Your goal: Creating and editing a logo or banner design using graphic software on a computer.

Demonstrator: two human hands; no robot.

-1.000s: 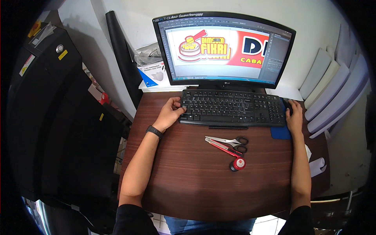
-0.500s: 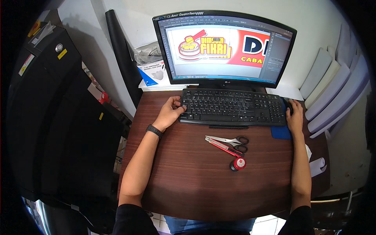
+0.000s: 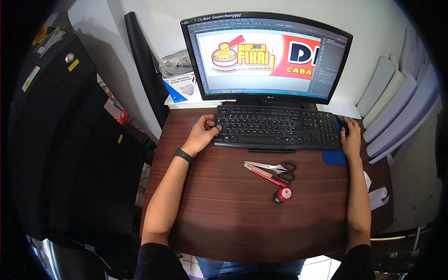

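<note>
My left hand (image 3: 201, 135) rests at the left end of a black keyboard (image 3: 266, 127), thumb on the lower-left keys, the other fingers loosely bent and apart, holding nothing. On the right, my right hand (image 3: 351, 138) is wrapped over a black computer mouse (image 3: 343, 125) on a blue mouse pad (image 3: 333, 157). Behind the keyboard stands a monitor (image 3: 261, 58) showing a design program with a red, yellow and white food banner.
Scissors (image 3: 275, 166), a red cutter knife (image 3: 267, 175) and a small red-and-black round object (image 3: 283, 194) lie on the brown desk (image 3: 242, 219). A mask box (image 3: 182, 88) stands left of the monitor. Rolled sheets (image 3: 396, 107) lean at right; a large black machine (image 3: 79, 140) stands at left.
</note>
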